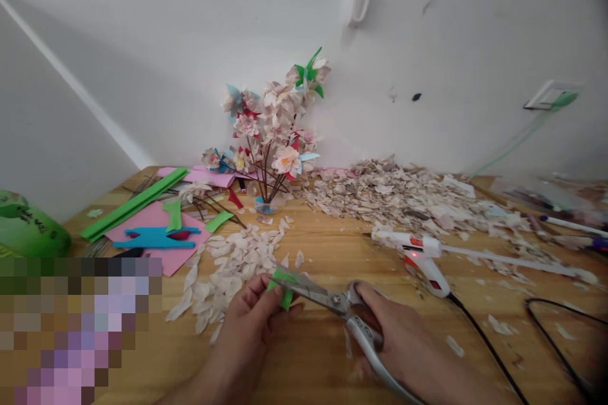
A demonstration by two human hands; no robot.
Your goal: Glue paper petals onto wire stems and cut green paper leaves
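Note:
Between the thumb and fingers of my left hand [254, 313] is a small piece of green paper [287, 297]. My right hand [396, 329] grips a pair of scissors [339, 304] with grey handles, its blades pointing left and lying across the green paper. Whether the blades are cutting into it I cannot tell. Just beyond my left hand, loose pale petals [237, 259] are scattered on the wooden table [327, 247]. A bunch of handmade flowers [280, 114] on brown stems stands upright in a small clear dish [266, 205] near the wall.
A white glue gun [418, 250] with a lit red light lies at right, its black cord [484, 348] trailing forward. Behind it spreads a heap of dried petals [389, 186]. Green strips [137, 202], pink paper [171, 259] and blue paper [156, 238] lie left, beside a green bottle [33, 228].

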